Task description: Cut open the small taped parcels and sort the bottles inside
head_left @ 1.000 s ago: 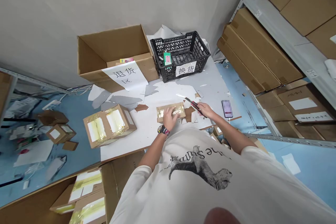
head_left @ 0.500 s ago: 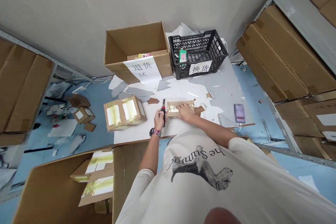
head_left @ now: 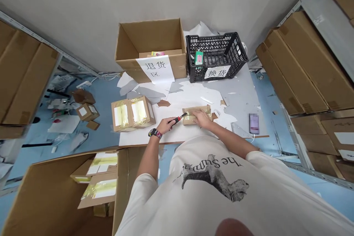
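Observation:
My left hand (head_left: 165, 125) is closed round the red and black handle of a utility knife (head_left: 177, 119). The knife slants to the right, and its tip is at the left end of a small, taped cardboard box (head_left: 188, 120) on the table. My right hand (head_left: 202, 119) lies over the right part of that box and holds it against the tabletop. It covers the middle of the box and part of its tape. To the left, two taped cartons (head_left: 132, 113) with white labels sit side by side.
At the back stand an open carton (head_left: 151, 40) with a paper sign and a black plastic crate (head_left: 217, 57) holding a green packet. A phone (head_left: 253, 124) lies at the right edge. A large open box (head_left: 30, 191) of parcels is at lower left; shelves flank both sides.
My left hand has turned the knife from upright to slanting right, bringing its tip to the small box. My right hand stays on the box. The camera view has shifted slightly.

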### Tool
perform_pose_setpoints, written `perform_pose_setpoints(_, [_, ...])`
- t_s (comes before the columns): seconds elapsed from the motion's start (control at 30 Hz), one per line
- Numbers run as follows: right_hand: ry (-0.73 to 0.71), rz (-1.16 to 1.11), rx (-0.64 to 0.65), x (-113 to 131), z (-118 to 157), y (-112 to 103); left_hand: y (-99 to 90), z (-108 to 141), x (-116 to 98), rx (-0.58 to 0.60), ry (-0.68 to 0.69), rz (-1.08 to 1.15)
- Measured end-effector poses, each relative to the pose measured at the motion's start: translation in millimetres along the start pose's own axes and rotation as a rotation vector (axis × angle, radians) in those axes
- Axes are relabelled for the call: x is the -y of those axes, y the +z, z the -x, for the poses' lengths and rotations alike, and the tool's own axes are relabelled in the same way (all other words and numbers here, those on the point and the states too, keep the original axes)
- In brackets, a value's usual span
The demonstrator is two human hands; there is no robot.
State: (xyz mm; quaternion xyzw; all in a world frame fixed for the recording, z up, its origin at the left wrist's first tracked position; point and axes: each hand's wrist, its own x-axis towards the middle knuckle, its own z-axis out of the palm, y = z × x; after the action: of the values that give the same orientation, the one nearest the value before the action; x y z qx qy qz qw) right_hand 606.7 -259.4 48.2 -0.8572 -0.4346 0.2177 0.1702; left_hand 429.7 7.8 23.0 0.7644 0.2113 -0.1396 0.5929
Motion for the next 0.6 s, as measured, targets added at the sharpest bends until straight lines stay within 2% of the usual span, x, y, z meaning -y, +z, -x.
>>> perform_pose_setpoints(0.13, [-0.006, -0.037, 0.004, -4, 4, 4, -19.5, -9, -9, 0.184, -0.116, 0.038])
perform_pose_setpoints(0.3, [-0.008, -0.009, 0.024, -7, 5, 11, -28.1, -14, -13, 0.287, -0.127, 0.014])
perform_pose_setpoints(0.47, [-0.014, -0.037, 0.047, -15, 5, 16, -23.7, -3, -11, 0.322, -0.133, 0.005])
perform_pose_setpoints(0.6, [0.004, -0.094, 0.061, -22, 4, 15, -15.9, 2, -16, 0.249, -0.065, -0.106])
